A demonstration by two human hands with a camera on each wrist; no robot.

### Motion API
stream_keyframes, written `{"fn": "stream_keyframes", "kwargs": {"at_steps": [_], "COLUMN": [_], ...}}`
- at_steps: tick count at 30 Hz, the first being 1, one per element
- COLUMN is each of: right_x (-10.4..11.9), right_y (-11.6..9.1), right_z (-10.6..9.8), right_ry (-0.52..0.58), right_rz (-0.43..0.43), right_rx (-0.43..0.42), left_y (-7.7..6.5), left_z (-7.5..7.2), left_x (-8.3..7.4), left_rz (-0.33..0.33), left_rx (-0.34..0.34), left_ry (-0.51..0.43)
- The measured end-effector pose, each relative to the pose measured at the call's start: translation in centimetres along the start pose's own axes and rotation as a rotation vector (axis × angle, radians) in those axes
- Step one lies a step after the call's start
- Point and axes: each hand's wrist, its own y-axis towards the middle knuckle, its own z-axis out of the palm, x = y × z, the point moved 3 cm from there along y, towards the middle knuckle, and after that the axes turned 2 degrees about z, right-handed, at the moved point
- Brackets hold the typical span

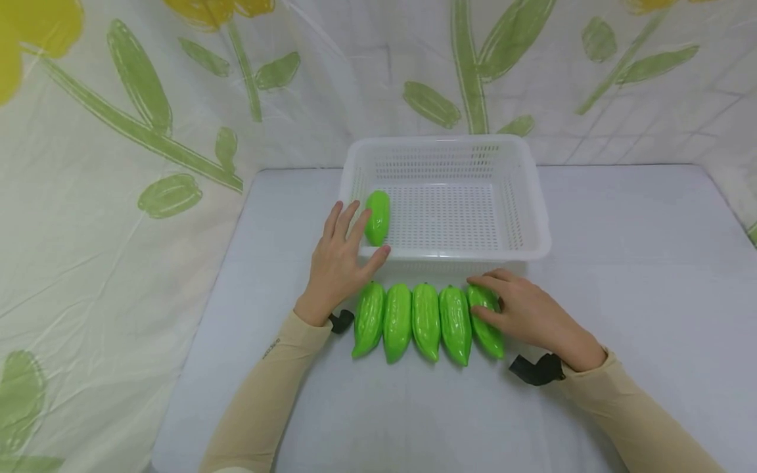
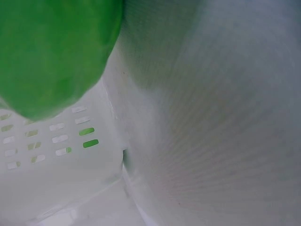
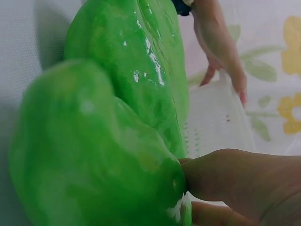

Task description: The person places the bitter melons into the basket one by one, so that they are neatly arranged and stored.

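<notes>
Head view: five green gourds [image 1: 426, 322] lie side by side on the white table [image 1: 639, 282], in a row just in front of the white basket [image 1: 440, 253]; their pointed ends face the person. The right hand [image 1: 526, 312] is at the right end of the row, its thumb and fingers pinching the end gourd [image 1: 490, 336], which lies at a slant beside its neighbour; right wrist view shows the thumb pressed to one end of that gourd, with another finger below it.

The left hand [image 1: 340, 263] is at the basket's near left corner, fingers spread and gripping nothing, thumb out over the near rim; whether it touches the rim, I cannot tell. Next to its fingertips a sixth gourd [image 1: 378, 220] lies inside the basket, along the left side; left wrist view has a green shape close up beside slotted white plastic, the rest too blurred to make out.

Both arms wear tan sleeves [image 1: 251, 401]; a black band [image 1: 537, 369] shows at each wrist; behind the table hangs a pale cloth [image 1: 349, 72] printed with yellow flowers and green leaves.
</notes>
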Motion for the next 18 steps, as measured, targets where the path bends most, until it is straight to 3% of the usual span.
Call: {"fn": "stream_keyframes", "kwargs": {"at_steps": [18], "right_x": [1.6], "right_y": [-1.3], "right_z": [-2.7], "right_ry": [-0.007], "right_rz": [-0.02], "right_rx": [-0.05], "left_y": [0.0], "left_z": [-0.1], "left_x": [0.0], "left_rz": [0.0], "left_rx": [0.006], "left_ry": [-0.006]}}
